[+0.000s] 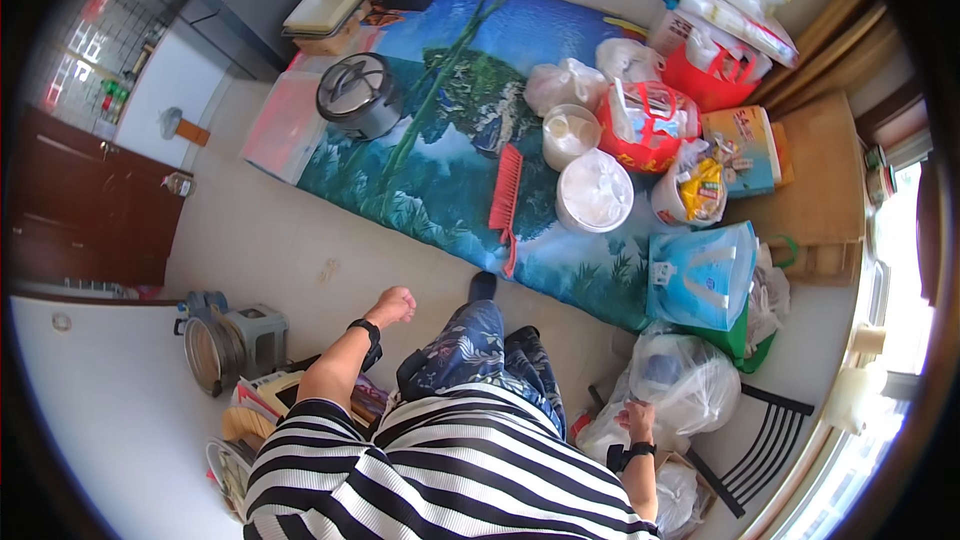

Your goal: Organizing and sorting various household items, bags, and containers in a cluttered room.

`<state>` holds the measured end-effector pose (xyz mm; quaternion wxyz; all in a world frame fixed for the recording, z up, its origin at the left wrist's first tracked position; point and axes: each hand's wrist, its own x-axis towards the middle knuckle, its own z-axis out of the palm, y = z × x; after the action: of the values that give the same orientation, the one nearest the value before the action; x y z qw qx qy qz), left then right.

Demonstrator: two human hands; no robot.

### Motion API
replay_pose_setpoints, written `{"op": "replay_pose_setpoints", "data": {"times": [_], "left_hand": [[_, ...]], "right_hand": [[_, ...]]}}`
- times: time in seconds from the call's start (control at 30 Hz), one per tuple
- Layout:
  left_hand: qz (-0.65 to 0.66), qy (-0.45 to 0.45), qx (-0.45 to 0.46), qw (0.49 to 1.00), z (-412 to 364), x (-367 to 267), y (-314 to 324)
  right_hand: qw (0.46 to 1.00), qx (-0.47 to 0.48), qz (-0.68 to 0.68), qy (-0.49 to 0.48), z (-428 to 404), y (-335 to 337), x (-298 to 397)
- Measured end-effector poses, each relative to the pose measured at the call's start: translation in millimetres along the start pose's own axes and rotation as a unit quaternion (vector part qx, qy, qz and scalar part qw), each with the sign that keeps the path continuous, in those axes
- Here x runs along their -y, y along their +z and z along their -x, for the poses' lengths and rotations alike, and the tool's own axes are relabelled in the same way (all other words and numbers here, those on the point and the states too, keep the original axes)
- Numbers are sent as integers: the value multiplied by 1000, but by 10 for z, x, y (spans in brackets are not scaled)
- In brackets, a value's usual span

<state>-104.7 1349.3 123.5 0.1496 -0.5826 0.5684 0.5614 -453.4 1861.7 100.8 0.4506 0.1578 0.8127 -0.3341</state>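
Observation:
My left hand (393, 306) hangs over the floor to the left of my legs, its fingers curled in and nothing visible in them. Down by my right side, my right hand (637, 420) is beside a large transparent plastic bag (697, 390); whether it touches the bag cannot be told. Ahead of my feet, a red-bristled brush (507, 187) lies near the edge of a bed-like surface under a landscape-printed cover (420, 187). To the brush's right stand a white lidded tub (595, 195) and a pale plastic bucket (568, 139).
A metal-lidded pot (356, 97) sits at the cover's left. Red bags (637, 154), a blue bag (701, 274) and a filled bucket (686, 202) crowd the right. A black slatted rack (765, 450) is behind my right arm. Appliances (259, 341) stand on the floor at left.

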Motion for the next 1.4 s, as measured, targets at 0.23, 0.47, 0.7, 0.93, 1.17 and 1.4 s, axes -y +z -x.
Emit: {"op": "replay_pose_setpoints", "data": {"times": [0.23,0.47,0.7,0.93,1.17,1.4], "left_hand": [[60,7,4,998,-110,238,-356],[99,41,2,994,-393,634,-1149],[50,-12,-87,995,-653,1312,-2116],[70,-20,-31,997,-521,1145,-2094],[27,-109,210,971,-39,913,-1880],[-8,-113,152,982,-24,929,-1961]], "right_hand": [[1000,-15,3,3,40,363,230],[996,8,84,-11,310,1446,1117],[984,139,88,-71,61,2275,1542],[983,71,161,-48,472,2349,1925],[982,93,157,-56,215,2298,2164],[982,65,149,-91,355,2549,2445]]}}
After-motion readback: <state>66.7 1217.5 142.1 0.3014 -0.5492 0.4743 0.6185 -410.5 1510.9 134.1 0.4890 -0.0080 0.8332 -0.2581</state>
